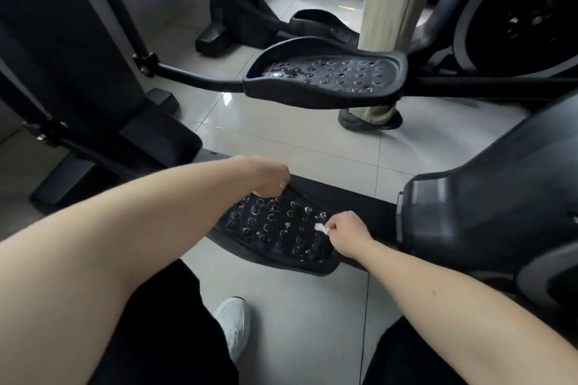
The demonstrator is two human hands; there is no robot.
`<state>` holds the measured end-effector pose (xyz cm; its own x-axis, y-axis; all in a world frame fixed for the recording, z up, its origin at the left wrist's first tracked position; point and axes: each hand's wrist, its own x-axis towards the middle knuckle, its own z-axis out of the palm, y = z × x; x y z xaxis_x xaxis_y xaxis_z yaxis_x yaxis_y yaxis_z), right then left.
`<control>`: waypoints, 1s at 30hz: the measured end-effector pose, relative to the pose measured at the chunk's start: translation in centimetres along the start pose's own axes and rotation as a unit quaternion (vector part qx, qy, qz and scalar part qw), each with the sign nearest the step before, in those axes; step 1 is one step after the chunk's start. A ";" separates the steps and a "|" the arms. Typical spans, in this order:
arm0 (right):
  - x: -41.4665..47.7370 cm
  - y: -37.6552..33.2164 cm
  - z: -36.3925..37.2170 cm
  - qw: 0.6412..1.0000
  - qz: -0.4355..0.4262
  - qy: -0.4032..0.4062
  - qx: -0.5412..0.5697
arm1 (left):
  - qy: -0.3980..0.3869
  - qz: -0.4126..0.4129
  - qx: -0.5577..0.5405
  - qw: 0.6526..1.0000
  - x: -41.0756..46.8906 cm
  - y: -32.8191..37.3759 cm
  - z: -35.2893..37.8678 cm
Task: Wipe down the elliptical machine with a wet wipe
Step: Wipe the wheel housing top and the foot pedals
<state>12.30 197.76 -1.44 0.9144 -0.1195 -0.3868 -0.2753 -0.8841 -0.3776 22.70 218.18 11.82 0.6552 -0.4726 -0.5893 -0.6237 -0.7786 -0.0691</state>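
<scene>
The left hand (269, 176) curls its fingers over the raised end lip of the elliptical's near pedal (275, 237). The right hand (347, 233) pinches a small wadded white wet wipe (320, 228) against the pedal's studded surface. A mark on a bystander's dark shoe (359, 122) is too small to read

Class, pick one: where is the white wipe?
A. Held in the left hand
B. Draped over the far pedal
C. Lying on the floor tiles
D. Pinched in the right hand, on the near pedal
D: the right hand pinches the white wipe against the near pedal, while the left hand grips its rim.
</scene>
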 end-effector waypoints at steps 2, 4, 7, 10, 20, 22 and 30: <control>-1.1 -0.7 -1.7 0.986 0.031 0.012 0.163 | -0.005 -0.002 -0.027 1.000 -0.4 1.7 0.2; -2.1 -1.2 -3.3 0.961 0.062 -0.001 0.269 | -0.003 0.006 -0.054 0.999 -0.7 3.3 0.2; -3.0 -1.5 -5.4 0.935 0.068 -0.036 0.346 | 0.011 -0.008 -0.178 0.984 -0.9 5.7 0.0; -3.6 -1.4 -7.3 0.904 0.061 -0.046 0.420 | 0.021 0.009 -0.254 0.967 -1.4 8.0 -1.5; -4.6 -4.6 -10.0 0.858 0.053 -0.107 0.500 | 0.163 -0.048 -0.352 0.920 -5.6 7.6 -0.7; -4.7 -5.6 -10.3 0.855 0.065 -0.087 0.507 | 0.174 -0.061 -0.382 0.906 -6.4 6.9 -0.5; -3.0 -5.7 -8.6 0.879 0.148 0.071 0.447 | 0.191 -0.048 -0.386 0.901 -3.5 5.9 -0.4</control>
<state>13.66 199.28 9.10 0.7736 -0.3966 -0.4942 -0.5728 -0.1042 -0.8130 16.88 215.14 13.79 0.8816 -0.3804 -0.2793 -0.1708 -0.8089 0.5626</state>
